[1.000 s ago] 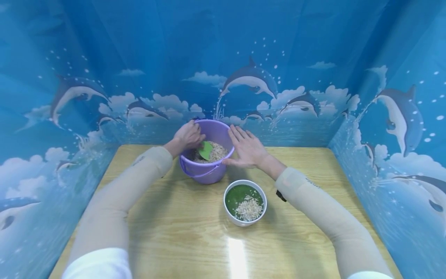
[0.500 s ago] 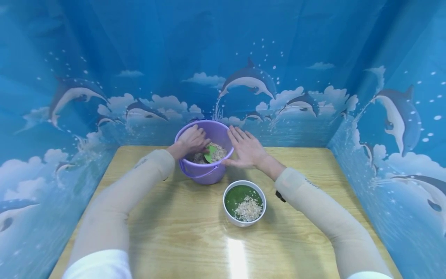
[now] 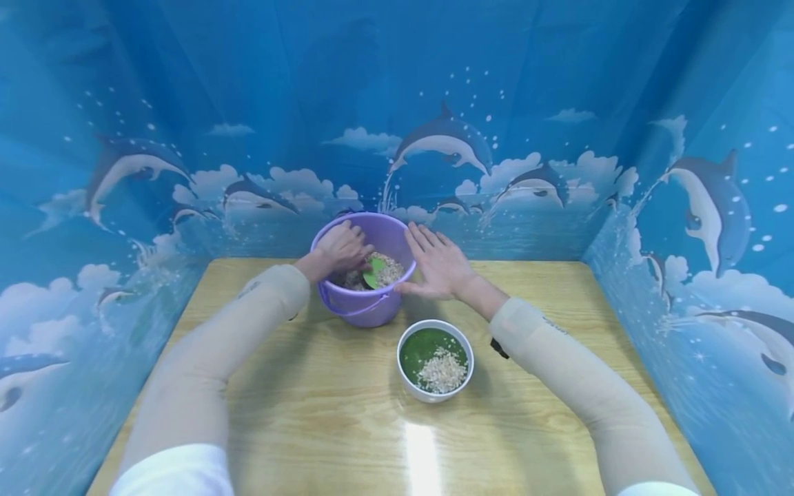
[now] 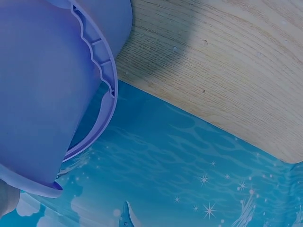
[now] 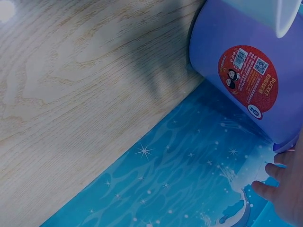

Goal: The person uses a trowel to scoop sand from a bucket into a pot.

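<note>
A purple bucket (image 3: 366, 313) with pale, oat-like flakes (image 3: 388, 267) inside stands at the back of the table. My left hand (image 3: 340, 246) reaches over its left rim, fingers curled round the handle end of a green scoop (image 3: 374, 273), whose blade lies in the flakes. The scoop's handle is hidden by the hand. On the bucket's right side, my right hand (image 3: 439, 265) rests against the rim with straight fingers. Nearer me is a white bowl (image 3: 404, 379), green inside, with a heap of flakes (image 3: 443, 370) in it.
The wooden table (image 3: 310, 427) carries both containers. The bucket's purple carrying handle (image 4: 102, 56) hangs down on its near side. A blue dolphin-print curtain (image 3: 260, 89) encloses the back and both sides. A red label (image 5: 248, 78) is on the bucket's wall.
My left hand has shifted right, from the bucket's left rim further in over its opening, and the green scoop moved slightly right with it. The right hand stays put.
</note>
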`<state>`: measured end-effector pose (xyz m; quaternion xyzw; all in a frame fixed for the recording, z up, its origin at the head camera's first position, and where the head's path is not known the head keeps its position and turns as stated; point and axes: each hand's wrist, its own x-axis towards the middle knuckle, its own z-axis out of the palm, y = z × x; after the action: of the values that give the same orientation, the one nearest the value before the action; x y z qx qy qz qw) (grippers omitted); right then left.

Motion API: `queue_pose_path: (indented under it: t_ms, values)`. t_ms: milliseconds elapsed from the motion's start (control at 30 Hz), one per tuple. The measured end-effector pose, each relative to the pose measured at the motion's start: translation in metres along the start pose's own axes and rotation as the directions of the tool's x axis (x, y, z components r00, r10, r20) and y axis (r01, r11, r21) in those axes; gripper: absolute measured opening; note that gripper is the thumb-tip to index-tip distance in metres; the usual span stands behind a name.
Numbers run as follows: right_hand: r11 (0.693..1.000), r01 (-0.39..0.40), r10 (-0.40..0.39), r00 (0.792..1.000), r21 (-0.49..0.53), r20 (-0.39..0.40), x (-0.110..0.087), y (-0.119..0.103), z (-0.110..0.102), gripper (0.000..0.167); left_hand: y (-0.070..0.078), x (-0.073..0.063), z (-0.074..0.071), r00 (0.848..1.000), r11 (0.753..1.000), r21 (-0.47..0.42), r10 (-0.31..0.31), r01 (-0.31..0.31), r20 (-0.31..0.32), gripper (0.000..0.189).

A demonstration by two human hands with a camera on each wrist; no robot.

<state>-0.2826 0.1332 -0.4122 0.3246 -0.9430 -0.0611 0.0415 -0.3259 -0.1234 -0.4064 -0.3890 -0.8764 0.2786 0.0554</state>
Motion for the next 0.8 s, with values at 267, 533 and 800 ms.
queue_pose_path:
  t_ms: [267, 533, 800]
  values:
    - [1.0, 0.002, -0.002, 1.0, 0.004, -0.001, -0.0007, 0.0005, -0.0001, 0.125, -0.0017, -0.0019, -0.0012, 1.0, 0.999, -0.033, -0.004, 0.004, 0.008, 0.057]
    - [1.0, -0.004, 0.004, 1.0, -0.001, -0.001, 0.0001, 0.001, 0.0005, 0.124, -0.0052, -0.0026, -0.0024, 1.0, 0.999, -0.034, 0.003, -0.003, 0.006, 0.059]
    - [1.0, -0.006, 0.006, 1.0, 0.004, 0.007, 0.0003, 0.0002, -0.0005, 0.122, -0.0085, -0.0072, -0.0042, 1.0, 0.998, -0.069, -0.001, 0.001, -0.01, 0.06]
